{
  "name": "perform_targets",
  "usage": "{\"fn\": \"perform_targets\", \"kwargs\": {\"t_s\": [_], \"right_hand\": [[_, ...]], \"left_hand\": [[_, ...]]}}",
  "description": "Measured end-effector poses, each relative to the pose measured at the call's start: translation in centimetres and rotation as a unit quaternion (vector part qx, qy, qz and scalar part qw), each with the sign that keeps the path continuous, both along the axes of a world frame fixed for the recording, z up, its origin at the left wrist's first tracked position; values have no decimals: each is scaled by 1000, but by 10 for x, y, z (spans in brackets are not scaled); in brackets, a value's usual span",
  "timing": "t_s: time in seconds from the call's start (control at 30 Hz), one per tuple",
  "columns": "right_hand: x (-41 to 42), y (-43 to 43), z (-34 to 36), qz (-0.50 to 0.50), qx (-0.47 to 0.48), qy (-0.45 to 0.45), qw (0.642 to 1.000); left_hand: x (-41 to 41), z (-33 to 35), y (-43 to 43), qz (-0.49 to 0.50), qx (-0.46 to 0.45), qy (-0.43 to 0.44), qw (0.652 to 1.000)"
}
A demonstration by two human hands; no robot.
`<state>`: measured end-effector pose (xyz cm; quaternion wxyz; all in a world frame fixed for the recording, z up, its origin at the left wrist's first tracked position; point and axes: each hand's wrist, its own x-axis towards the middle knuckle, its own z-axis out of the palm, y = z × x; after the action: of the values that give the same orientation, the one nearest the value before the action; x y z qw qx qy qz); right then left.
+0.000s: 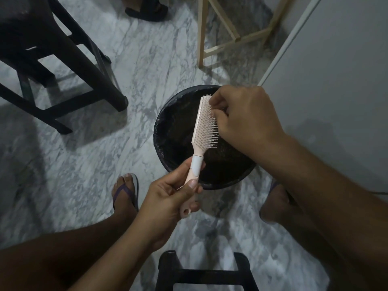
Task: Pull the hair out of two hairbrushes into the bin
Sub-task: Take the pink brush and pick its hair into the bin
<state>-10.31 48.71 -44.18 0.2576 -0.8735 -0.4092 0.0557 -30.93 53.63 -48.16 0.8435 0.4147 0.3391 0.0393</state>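
Fingers of the left hand (168, 198) wrap the handle of a pale pink plastic paddle hairbrush (202, 131) with a white band at its neck, thumb pressed on top. The brush stands tilted over a round black bin (165, 143) lined with a dark bag, bristles facing right. The right hand (243, 120) has its fingertips pinched together among the bristles near the top of the brush head; whether hair is caught between them cannot be told. The bin sits on a grey-veined marble floor (88, 164) between the person's feet in flip-flops. A dark plastic chair (63, 66) stands to the left, and a pale wooden frame (228, 40) lies beyond.
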Motion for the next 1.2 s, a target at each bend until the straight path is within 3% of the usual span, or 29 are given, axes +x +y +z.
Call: {"fn": "perform_targets", "kwargs": {"t_s": [0.17,0.3,0.4,0.47,0.57,0.7,0.8,0.93,1.07,1.13,1.2], "right_hand": [[16,-2,10,-48,16,180,982],[23,-4,26,-114,133,268,947],[39,-9,45,-141,219,227,938],[45,-14,51,-131,224,192,946],[31,-12,36,-88,163,161,969],[6,-8,13,25,55,47,997],[0,-5,12,26,26,-25,999],[3,-3,14,2,-21,-28,999],[7,0,2,18,-138,-61,988],[9,2,-5,32,-134,-11,990],[13,5,-6,-15,-56,120,991]], "left_hand": [[1,1,-2,5,-30,-5,1000],[5,4,2,27,-61,-20,998],[4,3,2,48,-79,-18,996],[2,2,2,48,-79,-20,996],[2,0,1,47,-84,-21,995],[4,1,-1,38,-79,-21,996],[3,3,-5,14,-58,-17,998],[-1,1,-8,-18,-22,-5,1000],[-4,-4,-11,-18,-30,12,999],[-3,-5,-12,0,-60,15,998],[0,-4,-9,22,-71,15,997]]}}
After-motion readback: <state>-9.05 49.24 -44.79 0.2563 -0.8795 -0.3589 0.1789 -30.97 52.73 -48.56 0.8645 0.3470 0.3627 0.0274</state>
